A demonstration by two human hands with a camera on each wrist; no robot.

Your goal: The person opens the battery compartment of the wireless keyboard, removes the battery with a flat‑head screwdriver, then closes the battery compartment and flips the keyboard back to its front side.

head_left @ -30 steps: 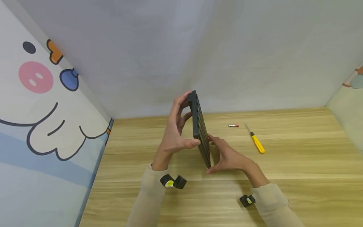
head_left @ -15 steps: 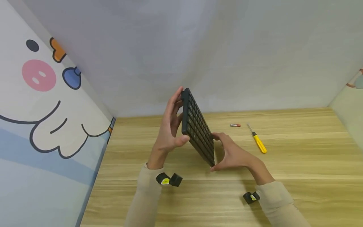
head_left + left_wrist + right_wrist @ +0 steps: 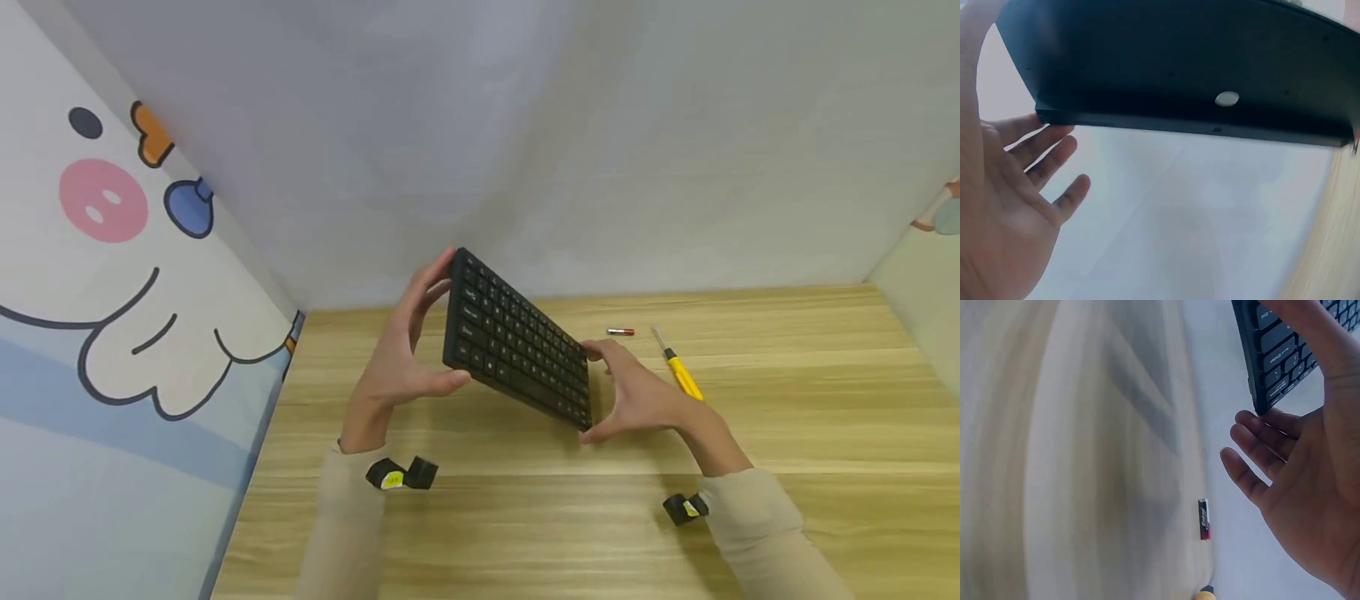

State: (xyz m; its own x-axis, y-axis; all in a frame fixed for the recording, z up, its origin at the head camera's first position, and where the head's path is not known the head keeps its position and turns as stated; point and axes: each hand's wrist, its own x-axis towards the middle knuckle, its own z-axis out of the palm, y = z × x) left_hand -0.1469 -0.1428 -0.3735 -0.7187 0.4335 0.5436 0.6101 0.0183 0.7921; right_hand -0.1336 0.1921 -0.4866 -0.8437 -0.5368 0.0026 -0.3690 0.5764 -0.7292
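A black keyboard [image 3: 521, 342] is held tilted above the table, its keys turned toward the head camera and its left end higher. My left hand [image 3: 393, 358] grips the left end, thumb at the near edge and fingers at the far edge. On the other end, my right hand [image 3: 637, 396] pinches the keyboard between thumb and fingers. The left wrist view shows the keyboard's plain underside [image 3: 1166, 69] with a pale oval spot. In the right wrist view, fingertips [image 3: 1247, 419] touch a corner of the keyboard.
A small red-and-black battery [image 3: 620, 332] lies on the wooden table [image 3: 480, 517] beyond my right hand. Beside it is a yellow-handled screwdriver [image 3: 682, 375], its handle end partly behind my right wrist. A pale wall [image 3: 600, 167] rises behind the table.
The keyboard has turned from nearly edge-on to showing its keys. My left hand has moved left and the right hand a little right, both still holding it.
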